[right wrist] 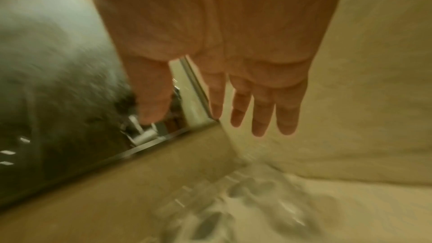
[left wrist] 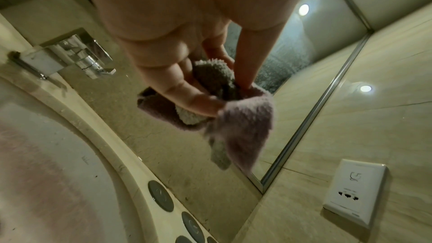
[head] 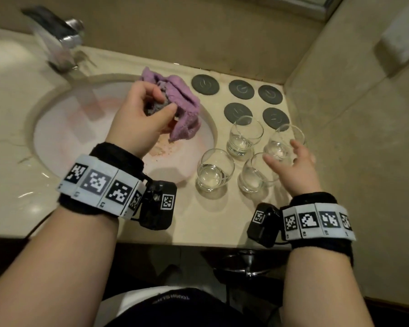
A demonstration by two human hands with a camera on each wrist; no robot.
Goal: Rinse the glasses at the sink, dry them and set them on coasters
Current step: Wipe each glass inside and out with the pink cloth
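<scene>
Several clear glasses stand on the beige counter right of the sink: near left [head: 214, 169], near right [head: 253, 177], far left [head: 244, 135] and far right [head: 282, 145]. Several dark round coasters [head: 241, 89] lie bare behind them, also at the bottom of the left wrist view as coasters [left wrist: 161, 198]. My left hand [head: 149, 107] grips a purple-and-grey cloth [head: 182, 105] above the basin's right side; thumb and fingers pinch the cloth [left wrist: 243, 119] while its loose end hangs. My right hand [head: 291, 159], fingers spread and straight, hovers over the far right glass, holding nothing. The right hand [right wrist: 222, 110] is blurred.
The white basin [head: 64, 138] has a pinkish stain. A chrome faucet [head: 59, 38] stands at the back left, a mirror behind the counter. The tiled right wall [head: 354, 114] carries a white socket plate [left wrist: 355, 193]. The counter's front edge [head: 187, 237] lies under my wrists.
</scene>
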